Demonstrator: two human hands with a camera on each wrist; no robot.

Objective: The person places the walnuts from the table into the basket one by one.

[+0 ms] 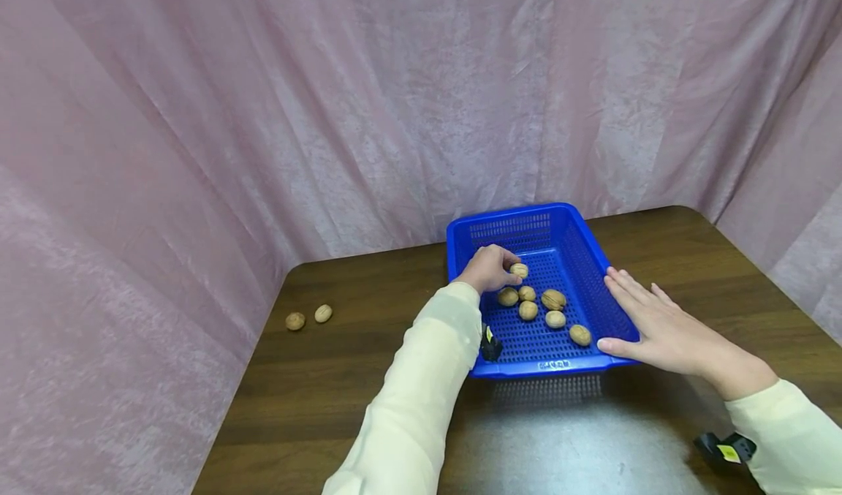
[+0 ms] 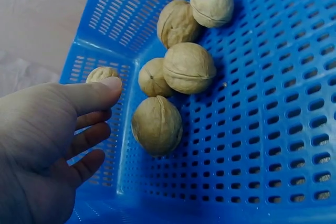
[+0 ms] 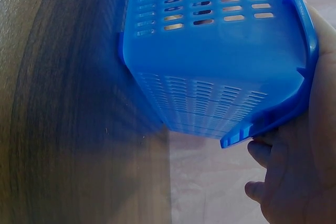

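My left hand [image 1: 490,267] reaches into a blue plastic basket [image 1: 513,369] and pinches a walnut [image 1: 519,270] between thumb and fingers. In the left wrist view that walnut [image 2: 100,73] is partly covered by the thumb, near the basket wall. Several other walnuts [image 1: 554,300] lie on the perforated floor, some touching one another. My right hand [image 1: 664,330] rests on the basket's right rim near the front corner, its fingers extended and thumb spread. Seen from the right wrist, the hand lies along the outside rim of the basket [image 3: 210,56].
Two walnuts [image 1: 323,314] lie outside the basket on the left of the brown wooden table [image 1: 316,378]. A pink curtain [image 1: 395,115] hangs behind the table and at its sides. Black wrist cameras [image 1: 723,447] are strapped beneath the sleeves.
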